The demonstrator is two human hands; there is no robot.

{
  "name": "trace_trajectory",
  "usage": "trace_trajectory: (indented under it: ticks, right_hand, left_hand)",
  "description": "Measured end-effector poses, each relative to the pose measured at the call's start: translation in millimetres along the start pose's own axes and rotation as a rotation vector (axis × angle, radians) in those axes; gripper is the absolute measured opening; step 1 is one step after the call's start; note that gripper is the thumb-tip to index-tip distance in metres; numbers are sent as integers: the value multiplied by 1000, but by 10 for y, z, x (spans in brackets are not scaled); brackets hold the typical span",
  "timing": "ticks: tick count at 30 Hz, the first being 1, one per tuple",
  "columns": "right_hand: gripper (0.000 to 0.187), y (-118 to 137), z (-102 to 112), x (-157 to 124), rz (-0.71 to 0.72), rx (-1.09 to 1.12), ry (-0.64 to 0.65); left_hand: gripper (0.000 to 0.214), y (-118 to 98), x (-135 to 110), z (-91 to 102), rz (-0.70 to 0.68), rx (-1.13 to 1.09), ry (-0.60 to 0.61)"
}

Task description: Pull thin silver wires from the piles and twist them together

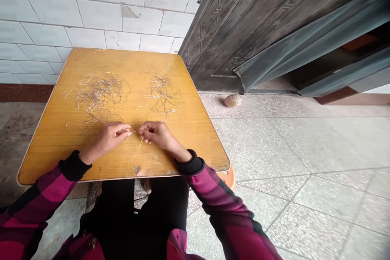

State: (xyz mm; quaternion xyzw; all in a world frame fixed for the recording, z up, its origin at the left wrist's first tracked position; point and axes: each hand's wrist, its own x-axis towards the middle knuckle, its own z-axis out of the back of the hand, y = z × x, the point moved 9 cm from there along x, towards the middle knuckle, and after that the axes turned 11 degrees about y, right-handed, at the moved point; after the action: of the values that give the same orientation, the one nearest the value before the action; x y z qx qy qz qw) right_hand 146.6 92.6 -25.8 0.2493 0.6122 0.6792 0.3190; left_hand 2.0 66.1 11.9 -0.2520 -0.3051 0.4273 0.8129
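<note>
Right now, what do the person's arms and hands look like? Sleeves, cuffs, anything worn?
Both arms wear long sleeves in a magenta and black check, the left sleeve and right sleeve matching, each ending in a black cuff. The left hand and right hand are bare, without gloves. No cables or markings show.
</note>
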Motion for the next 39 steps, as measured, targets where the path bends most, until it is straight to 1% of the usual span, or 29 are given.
trace_trajectory:
  ticks: [3,6,10,12,17,22,25,28,30,31,33,34,35,37,39]
  right_hand:
    - [18,-22,76,-36,-3,53,-84]
    - [18,14,66,-56,0,26,-100]
    - [16,50,23,-63,23,-12,-92]
    - [14,51,16,-67,42,-15,-90]
    - [21,-1,-14,-64,49,22,-53]
    - [21,-40,-55,-52,26,117,-18]
    - [21,-40,-66,-54,15,164,-4]
    - [22,-56,-29,-72,-16,189,5]
    - [22,-86,39,-95,-60,195,1]
    - [22,-103,84,-108,-83,201,-5]
    - [22,-125,169,-128,-119,219,-19]
    - [23,-129,198,-133,-128,231,-21]
    - [23,-128,213,-133,-133,244,-19]
    - [25,-118,198,-122,-132,264,-6]
    - [26,-103,137,-101,-123,281,15]
  left_hand:
    - [11,-156,-33,29,-120,202,-44]
    - [14,-256,-56,28,-171,319,-57]
    - [17,-313,-59,-9,-182,407,0]
    - [18,-314,-57,-6,-167,443,8]
    - [28,-335,-54,32,-154,527,-26]
    - [33,-394,-42,41,-167,598,-53]
    - [32,-408,-36,44,-191,600,-64]
    - [29,-379,-34,75,-236,550,-38]
    - [27,-331,-40,162,-250,490,-39]
    - [25,-303,-47,233,-247,453,-63]
    - [21,-255,-72,393,-235,365,-149]
    - [18,-238,-82,442,-232,318,-178]
    - [14,-233,-85,449,-235,277,-185]
    - [9,-260,-70,348,-256,236,-136]
    - [22,-322,-53,167,-292,257,-67]
